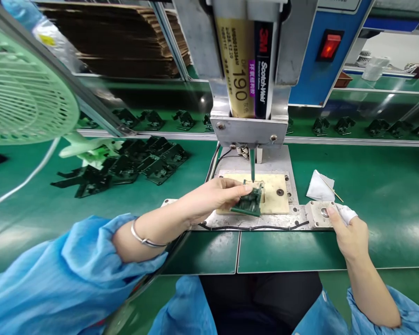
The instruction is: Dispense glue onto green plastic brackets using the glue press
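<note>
My left hand pinches a dark green molded plastic part between thumb and fingers. It holds the part, tilted, over the cream fixture plate, right under the thin dispensing nozzle. Whether the tip touches the part I cannot tell. Above hangs a 3M Scotch-Weld adhesive cartridge in a metal holder. My right hand rests its thumb on the round metal button of a small box. White cloth-like material shows at its curled fingers.
Several black parts lie piled at left, beside a green fan. More stand in a row on the rear ledge. A folded white wipe and a thin stick lie at right. A red switch glows on the blue panel.
</note>
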{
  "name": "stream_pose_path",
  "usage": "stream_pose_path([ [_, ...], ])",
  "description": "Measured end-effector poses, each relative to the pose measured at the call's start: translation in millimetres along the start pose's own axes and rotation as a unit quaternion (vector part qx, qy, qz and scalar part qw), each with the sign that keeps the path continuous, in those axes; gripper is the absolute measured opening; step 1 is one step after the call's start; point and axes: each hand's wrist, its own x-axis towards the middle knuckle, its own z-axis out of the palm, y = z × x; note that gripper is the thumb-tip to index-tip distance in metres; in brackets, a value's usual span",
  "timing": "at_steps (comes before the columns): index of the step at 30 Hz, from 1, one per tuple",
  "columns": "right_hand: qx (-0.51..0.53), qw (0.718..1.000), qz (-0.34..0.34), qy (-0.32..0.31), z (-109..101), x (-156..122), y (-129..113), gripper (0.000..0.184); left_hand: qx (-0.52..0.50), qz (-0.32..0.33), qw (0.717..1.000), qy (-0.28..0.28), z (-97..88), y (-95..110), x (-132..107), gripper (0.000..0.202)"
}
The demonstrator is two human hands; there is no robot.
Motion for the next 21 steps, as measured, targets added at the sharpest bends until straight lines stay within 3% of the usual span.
stream_pose_path([
  [4,-0.001,1.000,0.003,0.000,0,-2,0,0.063,-0.060,-0.116,0.990,-0.045,7.8,3,-19,0.049],
  [6,-0.007,1.000,0.000,0.000,0,-2,1,0.063,-0.047,-0.111,0.992,-0.047,9.2,-3,-30,0.046],
  [9,-0.013,1.000,0.000,0.013,0,1,4,0.066,-0.003,0.015,1.000,-0.007,9.6,-21,-50,0.046],
  [13,-0.015,0.997,-0.027,0.073,0,-3,11,0.064,-0.011,0.200,0.978,0.054,16.5,-53,-81,0.057],
  [15,-0.045,0.985,-0.083,0.142,-1,-18,11,0.053,-0.027,0.271,0.961,0.055,23.6,-63,-95,0.057],
  [17,-0.087,0.965,-0.185,0.163,-3,-43,3,0.035,-0.036,0.333,0.941,0.039,31.0,-66,-105,0.061],
  [18,-0.095,0.952,-0.254,0.142,-4,-58,-6,0.024,-0.034,0.356,0.933,0.026,34.1,-66,-108,0.064],
  [19,-0.085,0.935,-0.335,0.081,-6,-74,-17,0.012,-0.029,0.374,0.927,0.013,36.6,-64,-111,0.066],
  [21,-0.020,0.884,-0.466,-0.022,-7,-102,-45,0.015,-0.011,0.397,0.918,-0.003,39.6,-60,-113,0.069],
])
